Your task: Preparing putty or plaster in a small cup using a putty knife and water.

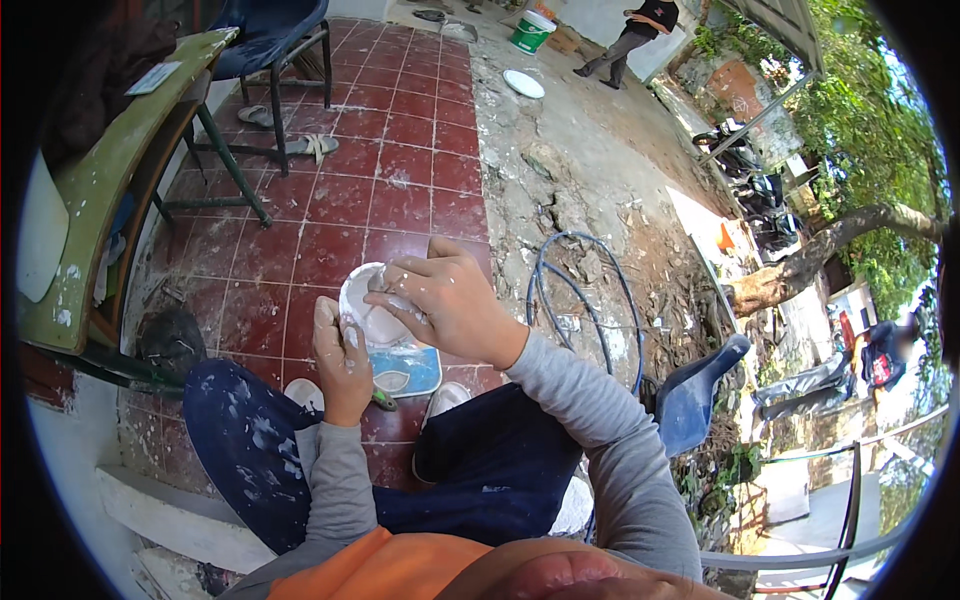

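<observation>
Low in front of me, between my knees, is a white bowl (352,290) with pale, wet-looking paste inside. My left hand (343,360) grips its near left rim, thumb up along the side. Over the bowl's right side, my right hand (445,300) is closed, with its fingers curled down into the bowl; whatever they hold, if anything, is hidden. White smears cover the fingers of both hands. Beneath the bowl, a blue and white flat piece (418,368) lies on the floor, and a dark green handle-like piece (383,399) shows beside my left wrist.
Red floor tiles (335,250) meet rough concrete on the right, where a blue hose (540,265) lies coiled. A green table (130,160) and a dark blue chair (265,40) stand left. Farther off are a green-and-white bucket (532,34), a white lid (523,84) and two people.
</observation>
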Motion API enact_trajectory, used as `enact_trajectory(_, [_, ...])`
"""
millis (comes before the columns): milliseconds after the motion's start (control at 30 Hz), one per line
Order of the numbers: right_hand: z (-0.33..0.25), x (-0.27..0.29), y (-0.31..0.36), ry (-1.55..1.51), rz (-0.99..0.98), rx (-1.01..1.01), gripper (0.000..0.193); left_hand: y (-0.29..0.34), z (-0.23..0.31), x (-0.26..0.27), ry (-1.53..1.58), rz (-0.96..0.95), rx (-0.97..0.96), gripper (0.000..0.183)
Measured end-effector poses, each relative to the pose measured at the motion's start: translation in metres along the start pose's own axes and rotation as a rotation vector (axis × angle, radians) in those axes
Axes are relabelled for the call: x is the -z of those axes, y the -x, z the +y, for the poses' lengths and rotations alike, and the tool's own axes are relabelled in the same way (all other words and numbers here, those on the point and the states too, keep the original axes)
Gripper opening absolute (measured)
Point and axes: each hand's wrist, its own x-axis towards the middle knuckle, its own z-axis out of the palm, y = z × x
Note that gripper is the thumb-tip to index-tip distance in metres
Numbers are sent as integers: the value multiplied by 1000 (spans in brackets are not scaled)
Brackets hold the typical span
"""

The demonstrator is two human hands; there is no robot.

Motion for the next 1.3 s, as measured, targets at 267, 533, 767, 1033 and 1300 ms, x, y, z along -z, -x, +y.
enact_trajectory(267, [-2, -3, 2, 10, 40, 43, 16, 4, -7, 3, -50, 8, 12, 21])
enact_trajectory(533, [-3, 1, -2, -13, 20, -66, 18, 4, -12, 9, -70, -75, 99, 24])
enact_trajectory(767, [3, -8, 5, 100, 218, -97, 21, 6, -11, 8, -160, 32, 36, 17])
enact_trajectory(1033, [0, -12, 12, -59, 242, -11, 23, -4, -31, 10, -189, 80, -63, 26])
enact_trajectory(1300, [4, -15, 18, -73, 185, -53, 24, -5, -45, 19, -220, 23, 56, 43])
